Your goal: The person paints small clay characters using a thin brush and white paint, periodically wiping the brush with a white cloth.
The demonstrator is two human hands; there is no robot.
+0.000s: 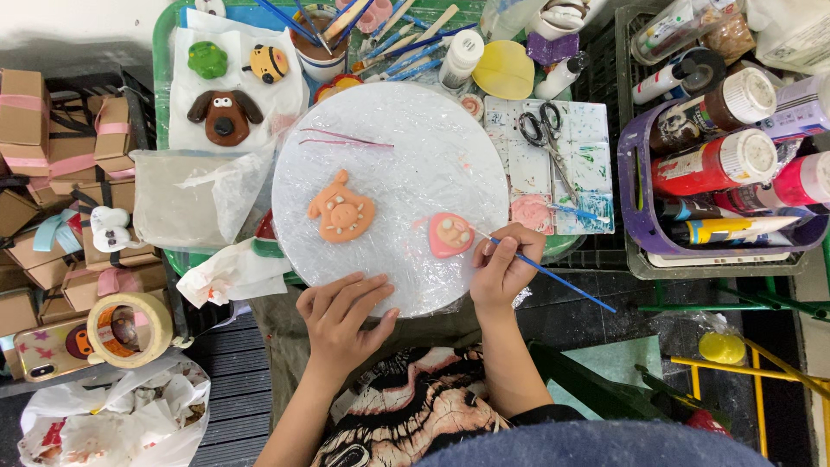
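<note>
Right hand [504, 270] pinching a thin blue paintbrush [553, 277], tip touching the small pink clay piece [450, 234] near the front edge of the round white board [389, 195]. Left hand [343, 316] open, flat on the board's rim, fingers spread, below the orange clay pig [342, 214]

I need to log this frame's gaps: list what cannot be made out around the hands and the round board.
- Brush tip: too small in the head view to show its paint colour.
- Round board near edge: covered by the left hand.
- Right hand: its grip on the brush is hidden by its own fingers.
- Cup of brushes: cut off by the top edge.
</note>
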